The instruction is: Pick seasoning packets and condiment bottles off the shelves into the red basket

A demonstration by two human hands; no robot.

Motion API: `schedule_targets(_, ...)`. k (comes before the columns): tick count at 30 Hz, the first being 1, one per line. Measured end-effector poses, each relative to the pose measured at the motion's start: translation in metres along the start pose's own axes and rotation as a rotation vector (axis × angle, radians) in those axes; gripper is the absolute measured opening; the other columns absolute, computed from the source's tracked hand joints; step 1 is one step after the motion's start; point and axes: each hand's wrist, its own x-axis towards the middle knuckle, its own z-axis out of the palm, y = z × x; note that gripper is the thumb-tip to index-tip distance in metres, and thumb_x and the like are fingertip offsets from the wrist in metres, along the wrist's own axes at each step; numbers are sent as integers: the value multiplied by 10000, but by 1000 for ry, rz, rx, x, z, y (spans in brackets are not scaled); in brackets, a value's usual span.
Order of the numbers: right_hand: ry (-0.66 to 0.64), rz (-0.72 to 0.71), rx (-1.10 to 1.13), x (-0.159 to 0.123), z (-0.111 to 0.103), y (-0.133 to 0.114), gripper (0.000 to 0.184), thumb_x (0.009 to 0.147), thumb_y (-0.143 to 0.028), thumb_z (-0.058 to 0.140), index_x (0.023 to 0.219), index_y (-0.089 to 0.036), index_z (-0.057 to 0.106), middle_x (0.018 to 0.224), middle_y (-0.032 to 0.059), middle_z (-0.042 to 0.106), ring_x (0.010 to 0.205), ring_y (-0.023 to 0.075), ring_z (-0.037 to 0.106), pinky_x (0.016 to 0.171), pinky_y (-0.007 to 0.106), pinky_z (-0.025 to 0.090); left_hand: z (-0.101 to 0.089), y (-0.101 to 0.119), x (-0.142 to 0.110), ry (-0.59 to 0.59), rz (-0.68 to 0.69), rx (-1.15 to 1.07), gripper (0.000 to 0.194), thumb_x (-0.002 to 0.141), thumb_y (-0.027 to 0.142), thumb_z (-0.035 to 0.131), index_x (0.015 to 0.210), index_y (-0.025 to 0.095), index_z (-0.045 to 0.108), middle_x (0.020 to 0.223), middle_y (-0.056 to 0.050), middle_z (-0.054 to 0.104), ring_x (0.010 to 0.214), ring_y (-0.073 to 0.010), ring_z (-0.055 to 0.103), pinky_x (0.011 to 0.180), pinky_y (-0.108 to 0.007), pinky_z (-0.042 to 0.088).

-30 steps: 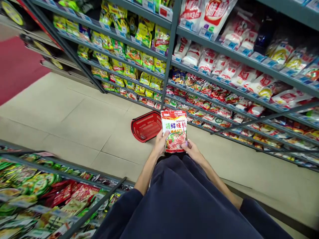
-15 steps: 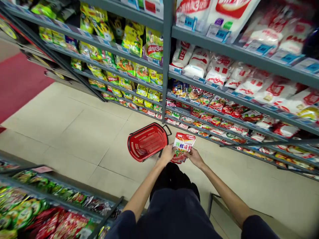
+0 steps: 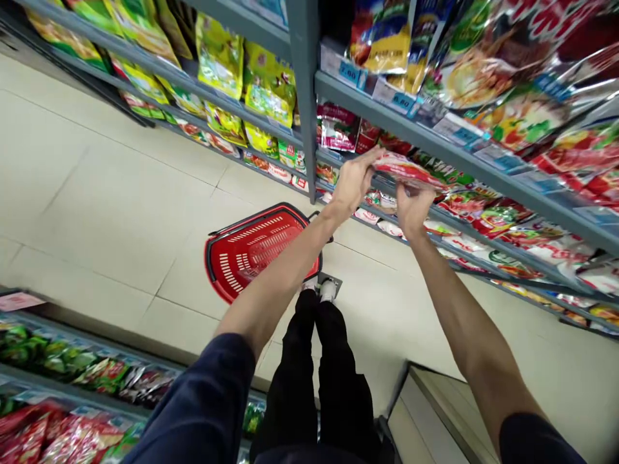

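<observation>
A red and white seasoning packet (image 3: 409, 171) lies nearly flat between my two hands, at the front of a shelf on the right-hand rack. My left hand (image 3: 355, 180) grips its left end, the fingertips partly hidden. My right hand (image 3: 414, 205) holds it from below near the right end, thumb up against it. Behind the packet, other pouches, among them a dark red pouch (image 3: 337, 127), stand on the same shelf. The packet's printed front is turned too far to read.
A red shopping basket (image 3: 256, 248) stands on the tiled floor left of my feet. Yellow pouches (image 3: 271, 84) fill the shelves left of the grey upright post (image 3: 305, 96). Another shelf of packets (image 3: 72, 361) runs behind me at lower left. A box-like stand (image 3: 435, 412) is at lower right.
Both hands have moved forward and up from my body to the shelf, carrying the packet. It has tipped from face-up to nearly edge-on. My view has shifted closer to the rack.
</observation>
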Motion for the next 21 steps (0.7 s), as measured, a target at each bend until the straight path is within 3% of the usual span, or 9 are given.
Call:
schedule_targets(4, -23, 54, 101, 31, 19, 4, 425, 900, -413, 647, 1179, -94, 668, 1173, 170, 719, 1107, 258, 682, 1090, 444, 496, 9, -22, 26, -17, -109, 26, 420, 1064, 370, 451, 1357, 107, 597, 1378, -155, 646, 1384, -287, 539, 1194, -449, 351)
schedule_targets(8, -30, 104, 119, 50, 29, -3, 534, 878, -410, 680, 1286, -80, 574, 1252, 189, 677, 1178, 259, 652, 1112, 438, 478, 19, -42, 54, -11, -152, 62, 588, 1096, 470, 259, 1269, 30, 608, 1320, -196, 647, 1424, -309, 490, 1184, -494, 322)
schedule_targets(11, 67, 156, 116, 30, 24, -23, 572, 921, -390, 610, 1381, -80, 469, 1316, 211, 618, 1243, 276, 620, 1134, 487, 455, 21, -43, 62, -25, -181, 70, 568, 1093, 468, 305, 1228, 21, 628, 1327, -223, 640, 1420, -324, 487, 1203, -494, 298)
schedule_targets(14, 182, 70, 28, -8, 8, -49, 524, 1009, -398, 453, 1459, -135, 396, 1476, 212, 471, 1416, 279, 472, 1190, 541, 378, 19, -37, 66, -44, -285, 135, 443, 1073, 374, 434, 1184, 7, 656, 1339, -257, 629, 1427, -350, 470, 1228, -487, 267)
schedule_targets(15, 152, 3, -32, -17, 2, -57, 482, 1029, -391, 411, 1451, -158, 423, 1506, 197, 443, 1457, 275, 419, 1214, 549, 337, 18, -37, 69, -50, -309, 168, 407, 1068, 325, 452, 1187, -8, 655, 1353, -262, 619, 1434, -357, 459, 1234, -483, 260)
schedule_targets(17, -27, -145, -172, -23, -7, -66, 439, 1049, -369, 385, 1436, -180, 472, 1548, 170, 418, 1511, 267, 328, 1252, 555, 251, 18, -42, 83, -76, -314, 211, 399, 1082, 222, 381, 1221, -61, 627, 1369, -248, 610, 1457, -335, 434, 1249, -450, 237)
schedule_targets(19, -220, -231, -331, -11, -11, -69, 468, 1058, -362, 392, 1476, -158, 444, 1587, 170, 388, 1534, 275, 267, 1262, 578, 192, 21, -53, 103, -136, -236, 218, 424, 1082, 127, 275, 1240, -99, 597, 1346, -196, 640, 1460, -238, 436, 1257, -358, 209)
schedule_targets(21, -281, -213, -511, 14, -9, -66, 521, 1074, -373, 363, 1510, -91, 388, 1594, 210, 372, 1522, 305, 276, 1249, 609, 188, 24, -65, 122, -199, -77, 216, 388, 1067, 72, 285, 1210, -83, 611, 1294, -139, 688, 1418, -127, 474, 1245, -254, 195)
